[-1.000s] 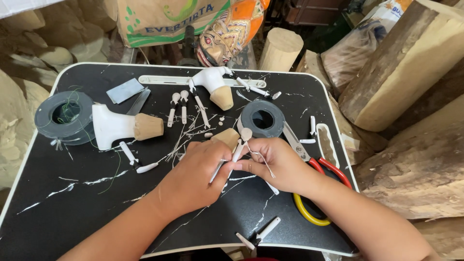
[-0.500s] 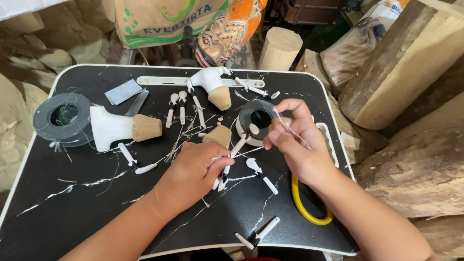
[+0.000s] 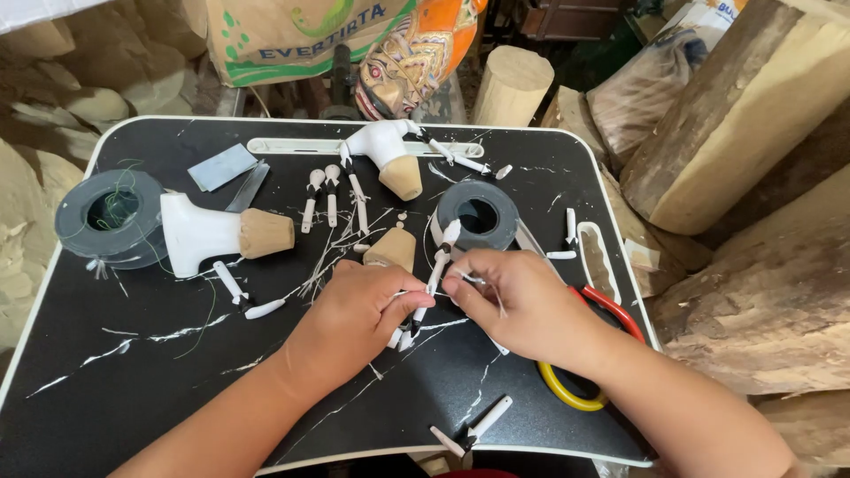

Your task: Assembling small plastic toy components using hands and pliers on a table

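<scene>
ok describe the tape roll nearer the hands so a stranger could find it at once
Start at the black lap table and go to its middle right, just above the right hand. The grey tape roll lies flat there; unlike the larger grey roll at the left edge, it has no green thread across it.

Left hand (image 3: 350,314) and right hand (image 3: 518,301) meet knuckles-up, fingertips pinched close together.

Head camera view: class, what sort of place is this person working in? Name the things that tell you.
Probably a wood-carving workshop for puppets. Rough wood blocks surround a small black table; a painted carved mask sits behind it, and both hands hold a thin white puppet arm.
</scene>
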